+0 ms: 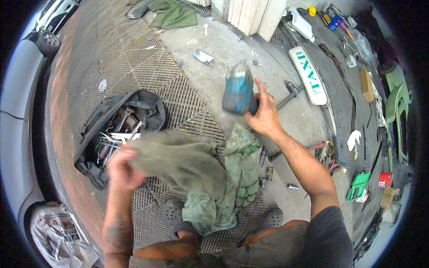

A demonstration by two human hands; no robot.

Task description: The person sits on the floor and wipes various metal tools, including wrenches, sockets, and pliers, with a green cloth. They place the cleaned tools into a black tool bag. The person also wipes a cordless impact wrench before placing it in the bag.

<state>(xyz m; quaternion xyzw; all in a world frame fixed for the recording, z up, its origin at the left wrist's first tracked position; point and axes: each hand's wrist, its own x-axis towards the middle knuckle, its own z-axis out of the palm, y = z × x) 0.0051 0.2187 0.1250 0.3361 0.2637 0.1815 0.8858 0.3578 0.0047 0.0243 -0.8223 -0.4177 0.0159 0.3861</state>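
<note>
My left hand point(121, 167), smeared by motion, grips one end of a grey-green cloth point(178, 156) that sweeps across the middle. In my right hand point(266, 115) is a teal-and-black cordless impact wrench point(237, 91), also blurred, its grey metal nose pointing away from me; my index finger is stretched out beside it. Below the wrench lies a crumpled light-green cloth point(243, 149), bunched toward my feet. An unzipped black tool bag point(154, 105) full of loose hand tools point(127, 123) sits just beyond my left hand, partly hidden by the moving cloth.
Sockets point(269, 173) and a hammer-like tool point(291, 91) lie on the concrete at right. Farther right are a white taxi roof sign point(308, 75) and a green plastic case point(358, 186). A car point(20, 120) lines the left. Another green cloth point(174, 14) lies at the back.
</note>
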